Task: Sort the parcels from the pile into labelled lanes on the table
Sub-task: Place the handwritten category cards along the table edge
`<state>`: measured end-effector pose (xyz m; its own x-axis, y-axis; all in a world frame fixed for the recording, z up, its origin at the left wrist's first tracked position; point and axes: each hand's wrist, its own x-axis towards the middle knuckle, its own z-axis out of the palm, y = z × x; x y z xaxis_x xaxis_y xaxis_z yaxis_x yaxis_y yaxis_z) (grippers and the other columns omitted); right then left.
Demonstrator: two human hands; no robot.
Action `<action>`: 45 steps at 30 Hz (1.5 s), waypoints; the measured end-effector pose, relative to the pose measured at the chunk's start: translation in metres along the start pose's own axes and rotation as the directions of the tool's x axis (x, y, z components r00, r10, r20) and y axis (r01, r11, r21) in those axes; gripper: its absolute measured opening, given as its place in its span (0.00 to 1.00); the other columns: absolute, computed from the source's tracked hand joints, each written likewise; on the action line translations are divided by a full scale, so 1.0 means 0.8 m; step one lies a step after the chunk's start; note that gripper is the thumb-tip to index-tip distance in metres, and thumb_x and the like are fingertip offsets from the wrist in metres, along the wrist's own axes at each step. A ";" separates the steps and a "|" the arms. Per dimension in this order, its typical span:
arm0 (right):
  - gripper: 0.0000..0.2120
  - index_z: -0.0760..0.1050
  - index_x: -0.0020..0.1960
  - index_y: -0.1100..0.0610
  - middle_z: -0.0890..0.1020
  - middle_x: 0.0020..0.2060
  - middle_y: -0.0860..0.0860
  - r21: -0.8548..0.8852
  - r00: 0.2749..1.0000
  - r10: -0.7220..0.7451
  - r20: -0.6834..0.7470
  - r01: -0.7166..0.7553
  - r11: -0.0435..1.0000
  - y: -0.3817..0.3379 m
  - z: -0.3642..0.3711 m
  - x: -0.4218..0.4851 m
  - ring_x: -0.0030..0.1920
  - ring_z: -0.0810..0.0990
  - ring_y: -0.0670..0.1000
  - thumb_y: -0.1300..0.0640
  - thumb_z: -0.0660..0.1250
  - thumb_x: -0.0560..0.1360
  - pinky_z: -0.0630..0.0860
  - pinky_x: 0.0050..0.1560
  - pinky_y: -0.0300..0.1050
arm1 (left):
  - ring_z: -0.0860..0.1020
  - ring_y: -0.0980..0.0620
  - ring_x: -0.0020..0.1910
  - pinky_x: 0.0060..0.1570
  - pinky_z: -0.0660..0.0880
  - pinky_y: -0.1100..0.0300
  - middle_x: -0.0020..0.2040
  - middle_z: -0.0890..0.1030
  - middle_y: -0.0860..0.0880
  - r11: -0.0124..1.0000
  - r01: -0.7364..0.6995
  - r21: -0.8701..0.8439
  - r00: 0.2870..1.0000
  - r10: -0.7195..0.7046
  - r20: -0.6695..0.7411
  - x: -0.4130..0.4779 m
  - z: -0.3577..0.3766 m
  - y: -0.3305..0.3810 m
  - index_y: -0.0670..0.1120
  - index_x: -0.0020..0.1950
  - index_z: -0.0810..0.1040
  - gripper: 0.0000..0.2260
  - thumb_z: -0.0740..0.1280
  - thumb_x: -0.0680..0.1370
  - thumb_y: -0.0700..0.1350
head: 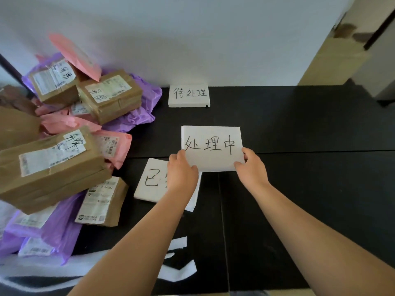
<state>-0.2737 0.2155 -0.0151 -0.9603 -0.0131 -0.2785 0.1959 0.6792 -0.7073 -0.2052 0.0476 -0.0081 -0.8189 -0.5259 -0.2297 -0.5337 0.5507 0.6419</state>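
A white foam label card (211,144) with black handwritten characters is held over the middle of the black table (299,129). My left hand (181,169) pinches its lower left corner and my right hand (251,167) pinches its lower right corner. A second label card (189,95) lies flat at the table's far edge by the wall. A third label card (149,180) lies under my left wrist, half hidden. The parcel pile (64,135) of brown boxes and pink and purple bags covers the table's left side.
A large brown box (49,167) leans at the pile's front, with a smaller box (102,204) below it. White foam scraps (179,268) lie near the table's front edge. A white wall runs behind the table; a cardboard sheet (335,58) leans at the right.
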 end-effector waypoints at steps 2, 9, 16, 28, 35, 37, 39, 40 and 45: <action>0.26 0.63 0.76 0.51 0.73 0.69 0.51 0.004 1.000 -0.017 -0.007 0.017 1.000 0.006 -0.024 0.026 0.66 0.74 0.52 0.60 0.65 0.80 0.72 0.52 0.42 | 0.71 0.50 0.57 0.50 0.72 0.60 0.67 0.67 0.46 1.000 -0.001 -0.026 1.000 0.001 -0.004 0.009 0.017 0.027 0.47 0.73 0.64 0.22 0.64 0.80 0.41; 0.24 0.64 0.76 0.53 0.72 0.67 0.53 -0.033 0.996 -0.085 -0.019 0.085 0.996 0.028 -0.108 0.135 0.56 0.74 0.48 0.60 0.63 0.81 0.70 0.49 0.39 | 0.71 0.52 0.54 0.51 0.73 0.59 0.68 0.67 0.46 0.997 -0.007 -0.073 1.000 0.005 -0.028 0.056 0.083 0.126 0.46 0.74 0.66 0.21 0.62 0.81 0.41; 0.22 0.66 0.75 0.55 0.71 0.66 0.54 -0.101 0.988 -0.153 -0.036 0.148 0.984 0.033 -0.144 0.241 0.50 0.71 0.45 0.59 0.62 0.81 0.67 0.40 0.34 | 0.70 0.51 0.54 0.50 0.72 0.61 0.69 0.66 0.45 0.998 -0.010 -0.058 0.999 0.007 -0.045 0.128 0.133 0.193 0.45 0.74 0.67 0.19 0.60 0.82 0.41; 0.22 0.68 0.74 0.57 0.69 0.68 0.56 -0.145 0.989 -0.110 0.095 0.123 0.982 0.015 -0.133 0.390 0.47 0.71 0.50 0.59 0.61 0.81 0.69 0.47 0.42 | 0.76 0.46 0.56 0.47 0.73 0.58 0.72 0.66 0.46 0.999 0.020 -0.048 0.998 -0.017 0.066 0.284 0.173 0.226 0.46 0.74 0.70 0.20 0.58 0.81 0.38; 0.18 0.72 0.69 0.61 0.69 0.69 0.57 -0.178 0.987 -0.087 0.137 0.111 0.978 0.007 -0.107 0.448 0.57 0.78 0.60 0.61 0.61 0.79 0.74 0.50 0.48 | 0.75 0.49 0.48 0.43 0.70 0.60 0.74 0.64 0.47 0.997 0.061 -0.043 0.994 -0.057 0.091 0.349 0.197 0.223 0.46 0.74 0.68 0.21 0.57 0.81 0.37; 0.18 0.72 0.68 0.63 0.69 0.68 0.58 -0.190 0.987 -0.072 0.143 0.099 0.977 0.004 -0.099 0.461 0.57 0.77 0.61 0.61 0.61 0.79 0.76 0.54 0.51 | 0.74 0.50 0.46 0.41 0.70 0.61 0.75 0.64 0.47 0.996 0.079 -0.041 0.992 -0.074 0.098 0.364 0.202 0.222 0.46 0.75 0.67 0.22 0.57 0.81 0.36; 0.18 0.71 0.68 0.64 0.69 0.67 0.59 -0.195 0.988 -0.055 0.145 0.083 0.977 0.004 -0.091 0.473 0.57 0.78 0.62 0.61 0.61 0.79 0.77 0.56 0.55 | 0.75 0.50 0.48 0.42 0.70 0.61 0.76 0.64 0.47 0.996 0.080 -0.046 0.992 -0.075 0.105 0.377 0.207 0.221 0.46 0.76 0.67 0.23 0.57 0.81 0.36; 0.19 0.70 0.69 0.63 0.68 0.67 0.59 -0.191 0.988 -0.050 0.144 0.078 0.978 0.004 -0.088 0.478 0.55 0.78 0.62 0.61 0.60 0.79 0.77 0.54 0.54 | 0.75 0.50 0.50 0.44 0.70 0.60 0.76 0.64 0.47 0.996 0.075 -0.046 0.992 -0.070 0.109 0.382 0.210 0.221 0.46 0.76 0.66 0.23 0.57 0.81 0.36; 0.21 0.68 0.72 0.58 0.67 0.69 0.57 -0.207 0.980 -0.039 0.196 0.081 0.975 0.011 -0.072 0.494 0.48 0.73 0.54 0.58 0.62 0.79 0.70 0.45 0.45 | 0.72 0.45 0.66 0.57 0.69 0.60 0.77 0.60 0.47 0.998 0.056 0.022 0.988 -0.059 0.143 0.396 0.221 0.217 0.44 0.77 0.64 0.23 0.56 0.81 0.35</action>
<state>-0.6632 0.2586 -0.0941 -0.9100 -0.1831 -0.3720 0.0725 0.8131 -0.5775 -0.5948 0.0911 -0.0989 -0.8077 -0.4597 -0.3692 -0.5836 0.5343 0.6115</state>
